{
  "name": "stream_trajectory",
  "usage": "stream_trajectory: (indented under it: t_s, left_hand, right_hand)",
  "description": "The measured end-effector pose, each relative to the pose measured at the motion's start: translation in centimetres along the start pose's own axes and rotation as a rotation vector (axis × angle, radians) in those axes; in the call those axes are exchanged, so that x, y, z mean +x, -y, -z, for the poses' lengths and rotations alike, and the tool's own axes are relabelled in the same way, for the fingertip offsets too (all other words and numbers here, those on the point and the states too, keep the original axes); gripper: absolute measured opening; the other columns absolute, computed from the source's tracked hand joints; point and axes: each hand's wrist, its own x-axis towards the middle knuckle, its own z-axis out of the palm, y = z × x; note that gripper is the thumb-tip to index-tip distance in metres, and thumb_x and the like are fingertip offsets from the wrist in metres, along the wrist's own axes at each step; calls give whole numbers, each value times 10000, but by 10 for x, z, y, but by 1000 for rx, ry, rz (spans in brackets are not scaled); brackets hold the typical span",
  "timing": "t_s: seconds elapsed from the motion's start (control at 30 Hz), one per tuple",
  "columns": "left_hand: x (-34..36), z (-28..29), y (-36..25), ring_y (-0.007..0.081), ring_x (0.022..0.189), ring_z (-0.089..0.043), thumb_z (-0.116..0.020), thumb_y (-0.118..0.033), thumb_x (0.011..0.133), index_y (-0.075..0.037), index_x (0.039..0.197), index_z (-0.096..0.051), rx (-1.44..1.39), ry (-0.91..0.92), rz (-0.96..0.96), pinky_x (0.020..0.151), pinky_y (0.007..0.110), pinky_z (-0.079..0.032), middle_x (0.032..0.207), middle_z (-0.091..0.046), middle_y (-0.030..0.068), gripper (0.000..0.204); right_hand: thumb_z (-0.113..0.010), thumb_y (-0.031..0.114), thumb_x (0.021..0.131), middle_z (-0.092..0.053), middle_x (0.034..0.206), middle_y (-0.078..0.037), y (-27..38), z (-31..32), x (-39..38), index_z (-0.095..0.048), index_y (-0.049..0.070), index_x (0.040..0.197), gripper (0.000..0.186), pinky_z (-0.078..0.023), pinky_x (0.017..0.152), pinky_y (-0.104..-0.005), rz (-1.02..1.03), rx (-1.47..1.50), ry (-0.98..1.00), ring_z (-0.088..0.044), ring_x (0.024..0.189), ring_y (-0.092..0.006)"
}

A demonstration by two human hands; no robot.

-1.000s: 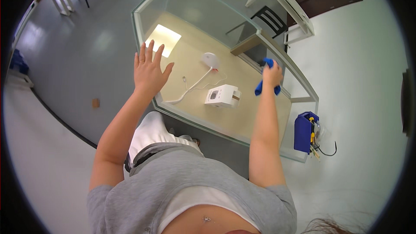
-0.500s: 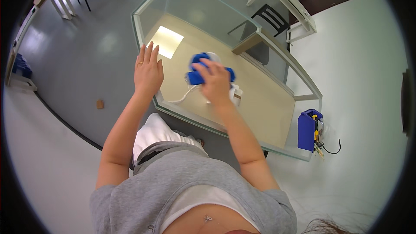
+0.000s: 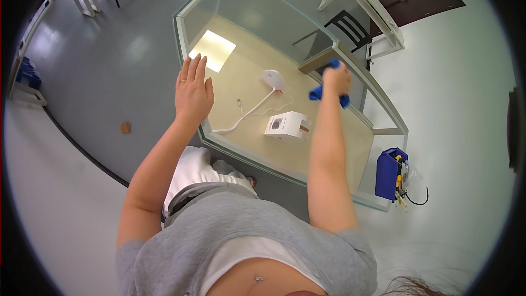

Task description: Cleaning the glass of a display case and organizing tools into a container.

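Note:
My right hand [image 3: 337, 80] grips a bunched blue cloth [image 3: 324, 93] near the right side of the cream tabletop [image 3: 334, 148], and parts of the cloth stick out on both sides of the fist. My left hand [image 3: 194, 90] is stretched flat, palm down, over the tabletop's left edge; whether it touches the edge I cannot tell. Between my hands a white lamp [image 3: 272, 79] with an oval head and a thin bent arm lies on the tabletop. Its white cable [image 3: 285, 98] trails beside it. A white carton [image 3: 287, 126] sits nearer to me.
Clear upright panels [image 3: 263, 8] wall the far side of the table. A blue bin [image 3: 386, 175] of tools hangs at the right front corner. Behind stand a black chair [image 3: 350, 28] and a white-framed table [image 3: 378, 13]. A small brown block [image 3: 125, 127] lies on the grey floor.
My right hand has carried the blue cloth to the right, from over the lamp to the tabletop's right side. The lamp and carton now show. The left hand stays flat at the edge.

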Motion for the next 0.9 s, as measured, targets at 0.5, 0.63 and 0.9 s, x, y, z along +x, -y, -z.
stream_trajectory:
  t_s: [0.5,0.63,0.9]
  left_hand:
    - [1,2,6,334,1372,-347,-485,-92,916,-30,1288,-522,-48,-48,-32,1055,413,-395,1424,-458,123,379]
    - [1,3,4,331,1381,-333,-473,-102,928,-36,1302,-509,-31,-14,-13,1051,421,-396,1439,-440,114,381]
    - [1,-2,5,337,1382,-327,-465,-112,936,-45,1301,-505,-19,-39,-36,1038,428,-401,1432,-445,108,373]
  right_hand:
    - [-610,26,648,-584,1227,-22,-44,60,-197,-648,227,1140,532,-415,923,-437,1078,368,175,-532,1113,-293]
    - [-654,21,681,-568,1267,-65,-170,44,-105,-576,224,1244,603,-440,939,-464,677,162,-49,-537,1127,-336]
    - [-648,255,829,-524,1318,-21,-147,53,-94,-540,284,1262,447,-459,899,-508,-122,-117,-114,-513,1154,-335]
